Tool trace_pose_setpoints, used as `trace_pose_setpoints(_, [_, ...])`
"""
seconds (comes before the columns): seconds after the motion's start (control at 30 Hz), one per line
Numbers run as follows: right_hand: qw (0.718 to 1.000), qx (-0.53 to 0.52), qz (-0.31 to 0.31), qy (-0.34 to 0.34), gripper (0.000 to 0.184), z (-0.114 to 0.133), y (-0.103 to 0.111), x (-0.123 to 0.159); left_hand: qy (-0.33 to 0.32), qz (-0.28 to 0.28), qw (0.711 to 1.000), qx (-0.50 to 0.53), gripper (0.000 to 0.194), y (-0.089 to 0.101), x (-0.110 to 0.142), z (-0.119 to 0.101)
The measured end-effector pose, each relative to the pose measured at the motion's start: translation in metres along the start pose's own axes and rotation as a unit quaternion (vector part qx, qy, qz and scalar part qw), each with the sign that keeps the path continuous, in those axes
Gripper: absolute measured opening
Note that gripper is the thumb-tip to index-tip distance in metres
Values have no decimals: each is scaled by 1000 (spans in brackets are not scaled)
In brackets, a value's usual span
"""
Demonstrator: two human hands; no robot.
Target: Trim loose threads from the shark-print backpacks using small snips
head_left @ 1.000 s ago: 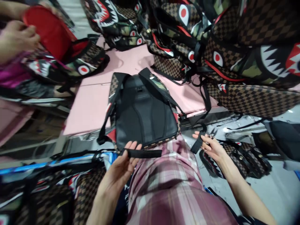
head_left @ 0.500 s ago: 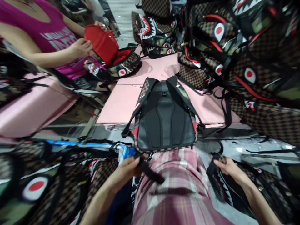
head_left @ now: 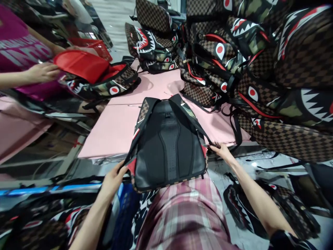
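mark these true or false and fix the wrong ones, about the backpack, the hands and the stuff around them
1. The backpack lies with its padded back facing up. True.
2. Both of the person's hands are at one side of it. False: the left hand is at its left side, the right hand at its right.
3. The table cover under it is blue. False: the cover is pink.
4. The co-worker's top is magenta. True.
5. The bags piled on the right are plain white. False: those bags show brown checks.
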State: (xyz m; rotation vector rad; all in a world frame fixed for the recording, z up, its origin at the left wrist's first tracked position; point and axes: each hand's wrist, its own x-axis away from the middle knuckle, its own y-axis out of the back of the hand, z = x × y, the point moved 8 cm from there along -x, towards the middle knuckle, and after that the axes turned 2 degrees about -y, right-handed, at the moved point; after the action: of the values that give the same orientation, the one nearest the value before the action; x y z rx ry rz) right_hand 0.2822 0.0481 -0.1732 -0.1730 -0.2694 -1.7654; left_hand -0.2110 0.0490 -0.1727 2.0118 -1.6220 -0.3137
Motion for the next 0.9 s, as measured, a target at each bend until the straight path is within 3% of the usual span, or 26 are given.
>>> trace_pose_setpoints(0.07, [999, -44, -5, 3, 36, 9, 1, 1, 59, -28, 997, 37, 54, 7, 1, 2])
trace_pose_setpoints(0.13, [991, -134, 19, -13, 38, 20, -4, 3, 86, -23, 993, 75, 54, 10, 3, -9])
trace_pose_setpoints(0.27, [914, -387, 97, -74, 24, 39, -29, 5, 152, 4, 970, 191, 46, 10, 14, -44])
trace_pose_setpoints(0.43, [851, -498, 114, -119, 17, 43, -44, 8, 169, -128, 921, 327, 10, 29, 13, -74])
trace_pose_setpoints(0.53, [835, -522, 107, -134, 17, 42, -45, 9, 185, -153, 887, 394, 26, 21, 4, -86])
trace_pose_setpoints(0.7, [841, -516, 75, -146, 23, 42, -43, 8, 268, -31, 810, 521, 42, -26, 0, -103])
trace_pose_setpoints(0.8, [871, -468, 44, -142, 21, 36, -33, 10, 268, 51, 761, 589, 43, -46, 6, -113])
trace_pose_setpoints(0.9, [915, -387, 52, -102, 17, 28, -23, 4, 232, 69, 722, 648, 37, -47, 2, -113])
